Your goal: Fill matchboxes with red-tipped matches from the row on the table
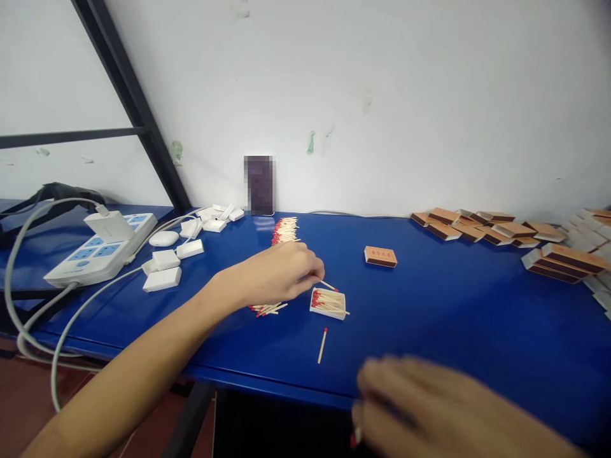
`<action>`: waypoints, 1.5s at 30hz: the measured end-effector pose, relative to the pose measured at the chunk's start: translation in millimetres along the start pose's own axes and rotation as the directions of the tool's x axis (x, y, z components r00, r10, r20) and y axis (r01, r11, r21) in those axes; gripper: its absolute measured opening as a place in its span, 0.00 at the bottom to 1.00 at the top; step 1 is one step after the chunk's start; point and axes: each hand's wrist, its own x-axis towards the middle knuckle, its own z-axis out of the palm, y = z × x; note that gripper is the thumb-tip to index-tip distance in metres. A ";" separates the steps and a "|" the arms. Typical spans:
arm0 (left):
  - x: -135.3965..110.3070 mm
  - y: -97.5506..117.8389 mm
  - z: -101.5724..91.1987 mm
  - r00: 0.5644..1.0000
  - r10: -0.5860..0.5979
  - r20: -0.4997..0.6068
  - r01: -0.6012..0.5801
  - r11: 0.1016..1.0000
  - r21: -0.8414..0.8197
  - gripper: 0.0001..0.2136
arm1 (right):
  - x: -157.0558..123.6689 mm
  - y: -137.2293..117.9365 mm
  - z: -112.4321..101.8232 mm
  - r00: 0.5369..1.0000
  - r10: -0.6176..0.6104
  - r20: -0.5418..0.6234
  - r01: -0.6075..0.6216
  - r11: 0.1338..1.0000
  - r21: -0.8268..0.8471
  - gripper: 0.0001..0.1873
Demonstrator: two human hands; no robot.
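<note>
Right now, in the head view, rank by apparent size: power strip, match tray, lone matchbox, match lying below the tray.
Power strip
Match tray, lone matchbox: similar; tray nearer, so unranked
Match below tray

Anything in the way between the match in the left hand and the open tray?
Nothing visible: the left hand holds the match by the far rim of the tray. Other matches lie inside, one jutting past the right edge. The loose match lies on the near side, off that path.

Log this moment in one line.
left hand: holds match by tray; right hand: blurred, red tip beside it; tray: holds matches; loose match: in front of tray
</note>
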 end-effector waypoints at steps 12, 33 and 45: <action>0.3 -1.0 10.2 0.992 -0.012 -0.126 0.005 0.999 -0.051 0.06 | 29.7 78.3 2.5 0.999 0.037 -0.012 -0.031 0.948 0.317 0.08; 0.7 1.7 19.2 0.861 0.084 -0.501 -0.194 0.966 -0.172 0.14 | 49.3 86.2 11.8 0.934 0.159 -0.321 -0.059 0.952 0.301 0.04; 1.5 23.0 37.3 0.971 0.173 -0.165 -0.206 0.955 -0.213 0.13 | 38.1 100.9 24.6 0.689 0.674 -0.267 -0.355 0.635 0.686 0.10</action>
